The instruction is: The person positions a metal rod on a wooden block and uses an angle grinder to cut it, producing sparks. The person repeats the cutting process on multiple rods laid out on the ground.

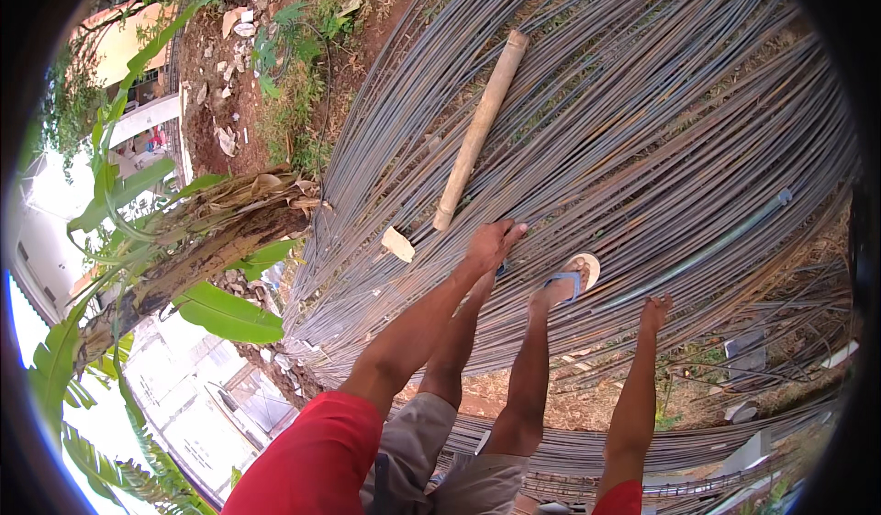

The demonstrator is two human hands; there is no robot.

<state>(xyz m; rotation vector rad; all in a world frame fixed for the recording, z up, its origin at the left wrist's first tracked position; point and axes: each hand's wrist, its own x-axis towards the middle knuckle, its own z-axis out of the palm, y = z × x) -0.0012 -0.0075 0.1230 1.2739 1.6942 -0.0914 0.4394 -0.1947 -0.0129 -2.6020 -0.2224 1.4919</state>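
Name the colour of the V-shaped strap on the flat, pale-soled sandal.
The V-shaped strap is blue, showing best in the head view.

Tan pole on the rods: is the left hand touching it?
Apart: the head view shows rods in the gap between the left hand and the tan pole's lower end.

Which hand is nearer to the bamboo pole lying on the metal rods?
Left. The left hand is just right of the near end of the bamboo pole; the right hand is farther right, past the right foot.
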